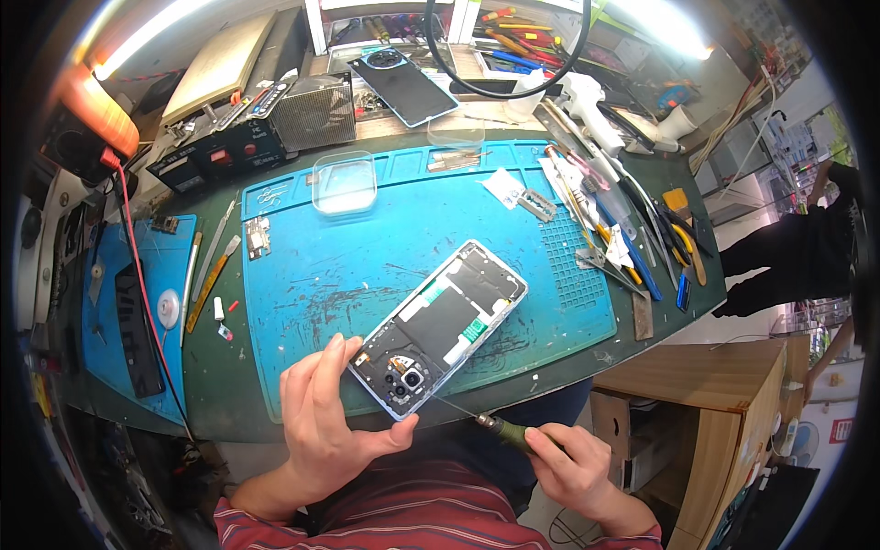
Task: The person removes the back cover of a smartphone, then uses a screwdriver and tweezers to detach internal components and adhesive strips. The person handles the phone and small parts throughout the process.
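Observation:
An opened phone, its battery and camera module exposed, lies diagonally over the blue mat near the bench's front edge. My left hand grips the phone's lower end, fingers curled at its left side and thumb at the bottom corner. My right hand is closed on a green-handled tool, whose thin metal shaft reaches to the phone's lower right edge. The exact contact at its tip is too small to tell.
Clear containers, tools, a second phone and a black equipment box surround the mat. A smaller mat lies left. A wooden cabinet stands right, and a person in dark clothes is beyond.

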The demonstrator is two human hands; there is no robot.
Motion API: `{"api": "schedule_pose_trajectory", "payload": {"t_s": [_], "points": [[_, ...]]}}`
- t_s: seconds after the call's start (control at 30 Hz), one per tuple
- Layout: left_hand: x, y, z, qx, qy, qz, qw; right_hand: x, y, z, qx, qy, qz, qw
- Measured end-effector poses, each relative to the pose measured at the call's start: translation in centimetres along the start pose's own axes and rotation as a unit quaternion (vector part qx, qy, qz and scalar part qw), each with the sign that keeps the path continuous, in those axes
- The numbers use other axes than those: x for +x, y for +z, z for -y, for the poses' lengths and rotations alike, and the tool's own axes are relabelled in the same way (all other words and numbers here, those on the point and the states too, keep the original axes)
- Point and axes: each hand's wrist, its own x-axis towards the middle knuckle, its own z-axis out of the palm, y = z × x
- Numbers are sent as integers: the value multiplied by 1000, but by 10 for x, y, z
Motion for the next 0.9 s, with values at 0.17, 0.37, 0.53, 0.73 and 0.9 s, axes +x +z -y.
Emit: {"api": "schedule_pose_trajectory", "payload": {"t_s": [0.17,0.37,0.53,0.73,0.9], "points": [[0,0,0,3,4,-3,1000,0,1,0,15,-10,3,1000],[1,0,0,4,3,-4,1000,0,1,-1,4,11,-9,1000],[0,0,0,0,2,1,1000,1,1,1,19,10,-12,1000],[7,-9,-2,-15,9,36,999,1,-3,5,41,21,-46,998],[2,-30,-6,-154,150,78,974,-4,-17,8,51,-63,18,997]]}}
